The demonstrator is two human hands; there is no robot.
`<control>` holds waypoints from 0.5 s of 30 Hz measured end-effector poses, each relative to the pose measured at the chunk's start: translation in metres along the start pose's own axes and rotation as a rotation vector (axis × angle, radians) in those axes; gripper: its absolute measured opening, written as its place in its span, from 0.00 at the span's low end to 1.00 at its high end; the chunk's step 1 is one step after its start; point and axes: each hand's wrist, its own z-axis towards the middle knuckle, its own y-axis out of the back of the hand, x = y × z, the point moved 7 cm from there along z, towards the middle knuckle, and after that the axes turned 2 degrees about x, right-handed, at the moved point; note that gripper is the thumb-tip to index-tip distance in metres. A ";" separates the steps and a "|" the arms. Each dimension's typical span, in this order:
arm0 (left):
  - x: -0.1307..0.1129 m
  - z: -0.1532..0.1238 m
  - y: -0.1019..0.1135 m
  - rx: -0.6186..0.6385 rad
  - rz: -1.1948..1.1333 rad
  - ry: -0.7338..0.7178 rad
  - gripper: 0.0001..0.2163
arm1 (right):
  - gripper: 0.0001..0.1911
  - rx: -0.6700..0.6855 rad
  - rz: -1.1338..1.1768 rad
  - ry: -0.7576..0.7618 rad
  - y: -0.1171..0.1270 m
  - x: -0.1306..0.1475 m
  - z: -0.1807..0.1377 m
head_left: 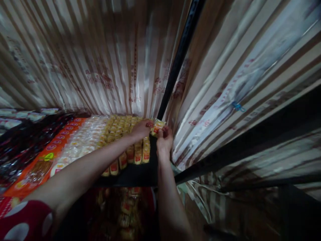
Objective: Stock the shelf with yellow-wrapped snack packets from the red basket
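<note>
Both arms reach forward to the back right corner of a dark shelf (pixel 150 174). Between my hands is a small yellow snack packet (pixel 156 126) with a red label, in clear wrapping. My right hand (pixel 165 136) is closed, its fingers and thumb pinching the packet from the lower right. My left hand (pixel 142 129) has its fingers curled at the packet's left edge; whether they grip it is hard to make out. Directly left and below stand rows of similar yellow packets (pixel 124 129), the front ones showing red labels (pixel 138 157).
Farther left lie rows of clear-wrapped white packets (pixel 84 134), orange packs (pixel 47 157) and dark shiny packs (pixel 22 144). A black post (pixel 175 70) rises behind my hands, before striped plastic sheeting (pixel 112 67). More yellow packets (pixel 127 207) lie below the shelf's front edge.
</note>
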 end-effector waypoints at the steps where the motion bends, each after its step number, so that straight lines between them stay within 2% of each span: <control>1: 0.001 0.004 0.000 -0.001 0.074 -0.017 0.15 | 0.19 -0.002 -0.061 0.021 -0.003 -0.002 0.006; 4: 0.008 0.010 -0.005 0.010 0.291 -0.110 0.15 | 0.19 0.003 -0.247 -0.003 -0.012 -0.014 0.017; 8: 0.016 0.016 -0.022 0.088 0.512 -0.325 0.16 | 0.20 0.021 -0.463 -0.090 -0.019 -0.034 0.022; 11: 0.019 0.022 -0.037 0.156 0.566 -0.451 0.15 | 0.20 0.047 -0.564 -0.095 -0.025 -0.044 0.026; 15: 0.018 0.031 -0.045 0.150 0.586 -0.509 0.14 | 0.20 0.093 -0.682 -0.062 -0.034 -0.053 0.036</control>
